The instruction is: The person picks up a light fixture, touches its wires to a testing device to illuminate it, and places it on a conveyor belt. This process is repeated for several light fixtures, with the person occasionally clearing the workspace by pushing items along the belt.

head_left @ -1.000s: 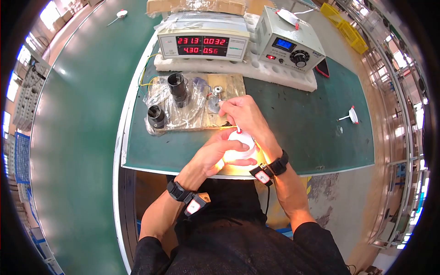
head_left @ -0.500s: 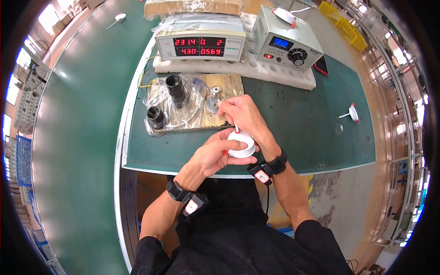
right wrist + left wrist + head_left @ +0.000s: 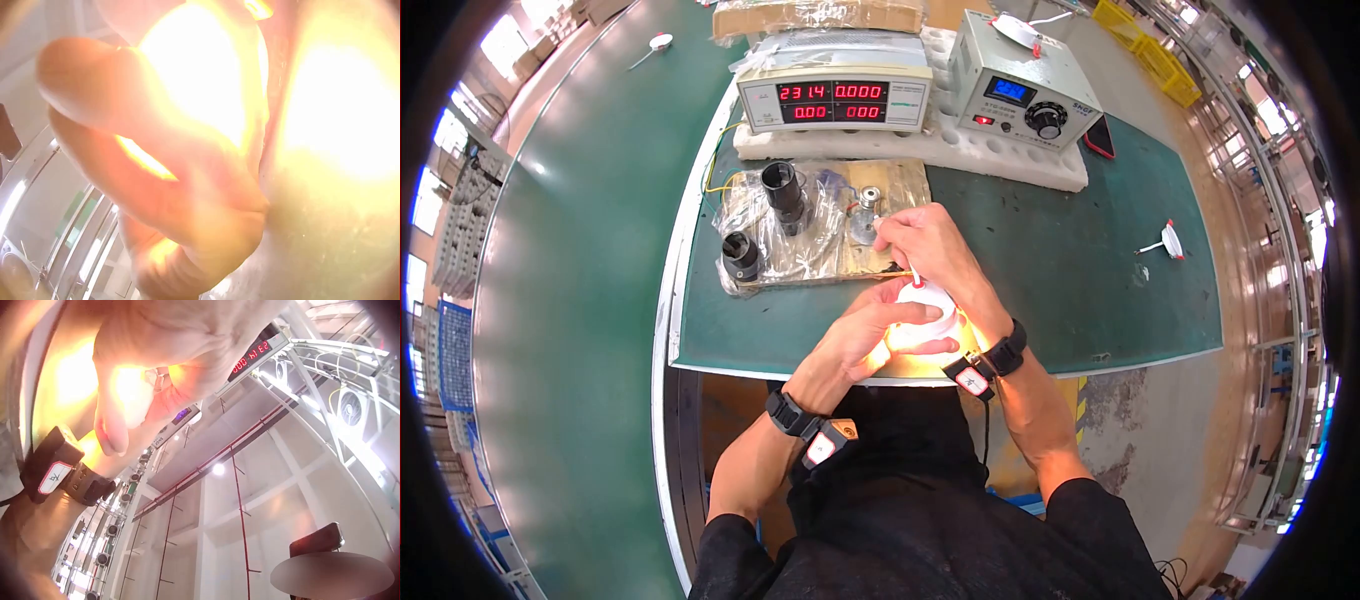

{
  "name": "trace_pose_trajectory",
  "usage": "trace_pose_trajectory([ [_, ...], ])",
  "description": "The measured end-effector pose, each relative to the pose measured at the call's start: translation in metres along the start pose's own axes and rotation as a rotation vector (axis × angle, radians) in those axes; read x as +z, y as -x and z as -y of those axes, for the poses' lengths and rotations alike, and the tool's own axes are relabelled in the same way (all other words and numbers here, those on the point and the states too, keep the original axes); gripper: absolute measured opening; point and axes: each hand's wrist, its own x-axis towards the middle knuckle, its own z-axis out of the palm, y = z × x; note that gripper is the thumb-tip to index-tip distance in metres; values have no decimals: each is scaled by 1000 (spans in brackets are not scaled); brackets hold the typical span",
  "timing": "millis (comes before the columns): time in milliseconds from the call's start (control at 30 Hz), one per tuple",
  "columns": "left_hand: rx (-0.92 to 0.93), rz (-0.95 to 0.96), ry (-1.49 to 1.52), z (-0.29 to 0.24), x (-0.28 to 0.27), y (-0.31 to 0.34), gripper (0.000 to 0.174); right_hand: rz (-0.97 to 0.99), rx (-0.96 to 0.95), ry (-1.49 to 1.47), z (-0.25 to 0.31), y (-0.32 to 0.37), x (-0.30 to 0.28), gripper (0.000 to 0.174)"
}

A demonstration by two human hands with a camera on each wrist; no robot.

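A round white downlight [image 3: 927, 297], lit and glaring, is held by my left hand [image 3: 868, 328] close over the table's front edge. My left thumb lies across its back, with the fingers around its side. Light from it washes out much of the right wrist view, where fingers [image 3: 181, 169] wrap the bright lamp [image 3: 200, 69]. Just above, my right hand [image 3: 935, 247] pinches the lamp's white cable [image 3: 916, 272]. Its fingertips are right at a metal contact plate [image 3: 862, 230] on the wooden board [image 3: 912, 185]; the cable's end is hidden by those fingers.
Two black sockets [image 3: 782, 190] stand on the plastic-wrapped board. Behind it, a power meter [image 3: 830, 105] and a grey voltage regulator [image 3: 1020, 100] rest on white foam [image 3: 1010, 165]. Other downlights lie at right [image 3: 1170, 242], far left [image 3: 661, 42] and on the regulator [image 3: 1015, 30].
The downlight was lit, went dark half a second ago, and glows again now. The meter's lower readings dropped to zero. Both hands have stayed nearly in place.
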Motion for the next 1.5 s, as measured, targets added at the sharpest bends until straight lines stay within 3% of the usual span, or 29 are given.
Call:
trace_pose_trajectory([
  [333, -12, 42, -76, -2, -5, -1, 30, -12, -24, 20, 0, 0, 1, 30],
  [433, 5, 53, 13, 4, -9, -1, 43, -11, -23, 26, -2, -2, 0, 30],
  [667, 14, 15, -81, 1, -13, 2, 44, -17, -14, 39, -1, -3, 1, 31],
  [967, -58, 68, 32, -4, -9, 3, 37, 0, -18, 24, -8, -7, 1, 33],
  [1133, 92, -52, -169, 4, -1, 21, 41, 29, -113, -9, -10, 17, -18, 37],
  [1167, 159, -110, -260, -2, -1, 46, 45, 82, -89, -32, -5, 32, -37, 38],
  [1233, 380, -327, -467, -17, -3, 113, 49, -149, -114, 16, -14, 78, -96, 38],
  [1300, 581, -580, -528, -23, -26, 187, 44, -463, -59, 228, -32, 120, -169, 33],
  [1367, 707, -907, -691, -23, -101, 278, 42, -757, -88, 666, -62, 158, -243, 26],
  [1400, 808, -929, -579, -19, -110, 314, 37, -852, -161, 829, -80, 175, -276, 27],
  [1433, 788, -791, -285, -16, -162, 366, 47, -847, -71, 905, -85, 190, -297, 31],
  [1467, 808, -1004, -298, -3, -149, 372, 38, -872, -162, 1011, -101, 201, -316, 36],
  [1500, 842, -1251, -302, 16, -136, 380, 40, -873, -282, 1093, -119, 194, -328, 43],
])
